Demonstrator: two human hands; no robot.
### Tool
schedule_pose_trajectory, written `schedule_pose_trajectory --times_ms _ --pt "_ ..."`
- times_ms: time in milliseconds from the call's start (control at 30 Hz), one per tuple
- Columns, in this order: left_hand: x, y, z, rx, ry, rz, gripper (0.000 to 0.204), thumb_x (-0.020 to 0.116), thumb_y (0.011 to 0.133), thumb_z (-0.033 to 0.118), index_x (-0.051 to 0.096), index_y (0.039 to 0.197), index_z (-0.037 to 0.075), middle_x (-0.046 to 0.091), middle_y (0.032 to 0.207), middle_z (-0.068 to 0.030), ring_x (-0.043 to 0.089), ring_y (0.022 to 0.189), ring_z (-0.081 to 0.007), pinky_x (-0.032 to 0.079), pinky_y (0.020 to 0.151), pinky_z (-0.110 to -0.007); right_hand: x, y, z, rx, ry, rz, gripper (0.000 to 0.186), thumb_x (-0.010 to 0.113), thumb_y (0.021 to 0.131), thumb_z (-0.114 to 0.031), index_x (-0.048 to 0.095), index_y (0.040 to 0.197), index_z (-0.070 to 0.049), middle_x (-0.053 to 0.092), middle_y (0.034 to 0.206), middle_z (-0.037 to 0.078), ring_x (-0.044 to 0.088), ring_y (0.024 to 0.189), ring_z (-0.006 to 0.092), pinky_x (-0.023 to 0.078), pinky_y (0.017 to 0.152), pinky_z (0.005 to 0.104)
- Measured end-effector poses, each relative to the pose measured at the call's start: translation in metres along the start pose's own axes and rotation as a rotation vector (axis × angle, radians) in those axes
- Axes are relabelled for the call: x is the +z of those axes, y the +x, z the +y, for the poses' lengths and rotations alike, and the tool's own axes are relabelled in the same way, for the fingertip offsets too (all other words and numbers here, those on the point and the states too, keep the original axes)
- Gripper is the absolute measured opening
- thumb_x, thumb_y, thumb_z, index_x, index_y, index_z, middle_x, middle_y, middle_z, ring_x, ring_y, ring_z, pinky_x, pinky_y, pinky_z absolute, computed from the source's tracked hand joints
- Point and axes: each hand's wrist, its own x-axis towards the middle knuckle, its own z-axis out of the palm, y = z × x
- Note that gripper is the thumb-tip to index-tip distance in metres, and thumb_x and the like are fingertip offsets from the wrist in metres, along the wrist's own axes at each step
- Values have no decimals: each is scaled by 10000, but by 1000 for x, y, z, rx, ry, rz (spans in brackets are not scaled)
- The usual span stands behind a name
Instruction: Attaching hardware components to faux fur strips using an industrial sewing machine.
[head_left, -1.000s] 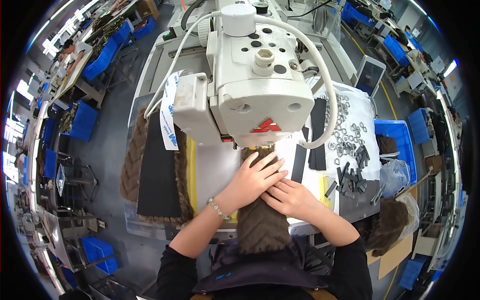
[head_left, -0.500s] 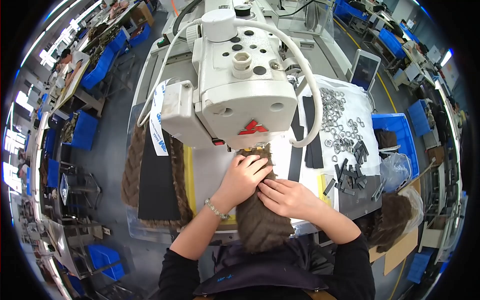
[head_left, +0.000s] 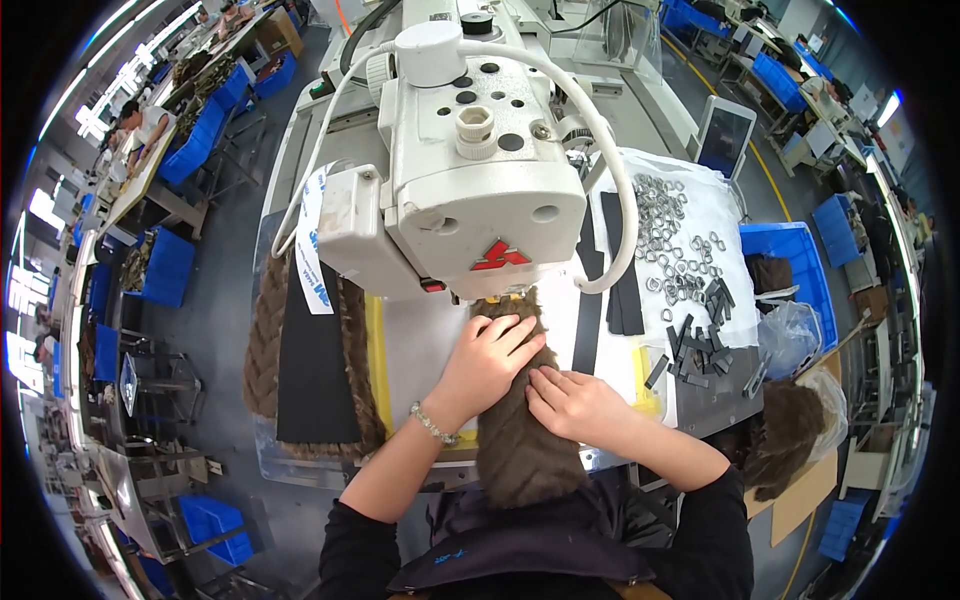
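Note:
A long strip of brown fur (head_left: 528, 455) runs from under the white sewing machine head (head_left: 490, 215) toward my lap, its near end hanging over the table edge. Flat on the strip's far part lies my left hand (head_left: 488, 362), fingers stretched out close below the machine head, a beaded bracelet on the wrist. My right hand (head_left: 578, 402) rests on the strip's right side, a little nearer to me, with its fingers laid out over the fur. The two hands are apart. The needle area is hidden behind the machine head.
Left on the table lie brown fur pieces (head_left: 262, 360) with a black strip (head_left: 315, 370) on top. At right are metal rings (head_left: 680, 240) on white cloth, short black pieces (head_left: 700, 350), and a tablet screen (head_left: 725, 138). A blue bin (head_left: 815, 270) stands beyond.
My right hand has shifted slightly toward me and right on the fur, opening a small gap to my left hand. My left hand stays nearly in place.

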Motion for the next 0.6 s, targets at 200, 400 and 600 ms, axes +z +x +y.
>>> schedule_pose_trajectory --times_ms 200,400,600 --pt "-2 -2 7 57 -5 -12 355 608 777 95 675 1121 37 633 1228 -141 598 1101 -280 468 944 -414 -21 4 3 10 90 26 221 609 728 -124 636 915 -10 687 956 134 689 906 249 544 815 313" --pt "-19 -16 29 253 36 -51 249 605 740 124 669 951 6 671 1039 -154 655 949 -264 531 855 -374 -44 12 39 168 224 -249 153 609 713 -99 594 860 -57 614 839 46 637 746 221 516 709 331" --pt "-13 -23 43 513 -77 -19 138 608 637 155 603 723 47 646 816 -80 619 734 -184 523 719 -284 12 57 43 52 209 169 385 601 738 -76 648 1118 -34 654 1150 91 649 1041 241 520 900 362"
